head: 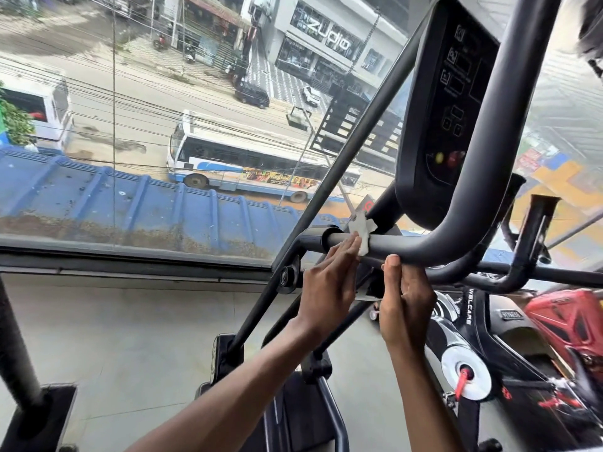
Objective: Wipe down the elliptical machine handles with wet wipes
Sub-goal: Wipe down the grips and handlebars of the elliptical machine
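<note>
On handle (414, 248): one wipe (361, 230), left hand (326, 288) pressing; right hand (406, 298) touching.

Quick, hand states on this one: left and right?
Left hand: open, straight fingers pressing the wet wipe against the handle bar.
Right hand: up at the handle bar's underside; grip cannot be told.

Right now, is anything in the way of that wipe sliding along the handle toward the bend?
Yes. The left hand presses the wipe on the handle, and just right of it the right hand touches the same handle from below, before the bend. It would have to shift first.
</note>
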A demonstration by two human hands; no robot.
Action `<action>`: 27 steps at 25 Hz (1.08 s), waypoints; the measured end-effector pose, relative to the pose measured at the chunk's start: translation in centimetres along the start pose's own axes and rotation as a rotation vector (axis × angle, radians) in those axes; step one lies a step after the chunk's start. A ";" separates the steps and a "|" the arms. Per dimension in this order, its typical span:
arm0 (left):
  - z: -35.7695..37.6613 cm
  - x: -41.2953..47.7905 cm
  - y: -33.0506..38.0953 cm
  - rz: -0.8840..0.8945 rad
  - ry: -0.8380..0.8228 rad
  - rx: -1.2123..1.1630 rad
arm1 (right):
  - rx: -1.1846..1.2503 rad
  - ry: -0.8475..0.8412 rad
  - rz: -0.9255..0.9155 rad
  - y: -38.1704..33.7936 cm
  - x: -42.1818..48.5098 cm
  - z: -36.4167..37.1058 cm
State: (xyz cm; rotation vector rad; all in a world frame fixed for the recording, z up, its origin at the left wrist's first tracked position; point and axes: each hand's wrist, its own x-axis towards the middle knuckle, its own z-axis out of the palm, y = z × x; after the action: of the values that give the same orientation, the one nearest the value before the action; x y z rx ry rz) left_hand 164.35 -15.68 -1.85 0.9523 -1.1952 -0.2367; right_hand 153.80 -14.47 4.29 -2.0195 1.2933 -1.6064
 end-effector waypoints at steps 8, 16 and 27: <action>0.3 0.1 -0.9 -0.158 0.039 -0.051 | -0.033 -0.112 0.059 0.5 0.6 -2.2; -0.6 -0.4 4.2 0.060 0.022 -0.166 | -0.010 -0.089 0.088 0.3 0.2 -1.9; -0.5 -0.5 6.5 0.123 0.109 -0.145 | 0.046 0.253 -0.163 -5.2 -0.6 -4.0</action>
State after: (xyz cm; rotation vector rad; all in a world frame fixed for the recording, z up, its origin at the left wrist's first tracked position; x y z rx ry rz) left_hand 162.55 -11.20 2.53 0.7536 -1.1168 -0.1684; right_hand 152.74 -9.80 8.83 -1.9894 1.1832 -2.0010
